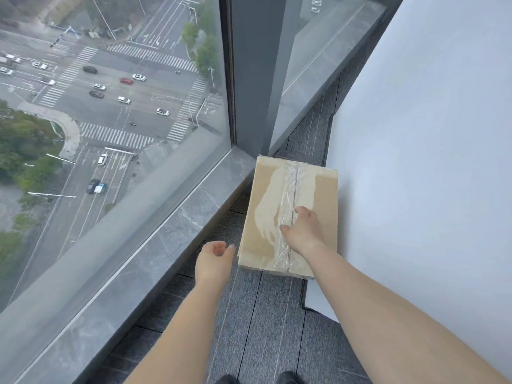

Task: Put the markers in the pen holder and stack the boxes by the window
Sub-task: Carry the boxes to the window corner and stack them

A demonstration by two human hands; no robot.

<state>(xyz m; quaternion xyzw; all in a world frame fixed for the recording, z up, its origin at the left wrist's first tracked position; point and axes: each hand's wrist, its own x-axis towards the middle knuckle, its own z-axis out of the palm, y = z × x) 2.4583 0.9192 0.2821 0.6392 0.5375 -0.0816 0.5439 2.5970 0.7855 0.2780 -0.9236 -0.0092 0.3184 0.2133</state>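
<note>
A brown cardboard box, sealed with clear tape along its middle seam, sits on the grey carpet between the window sill and a white wall. Edges of another box show beneath it along its near side. My right hand lies flat on the top of the box near the tape, fingers spread, gripping nothing. My left hand hovers just left of the box's near left corner, fingers loosely curled and empty, not touching the cardboard. No markers or pen holder are in view.
A grey marble window sill runs along the left, with floor-to-ceiling glass behind it. A dark window post stands at the corner. The white wall borders the box on the right. Carpet stretches toward my shoes.
</note>
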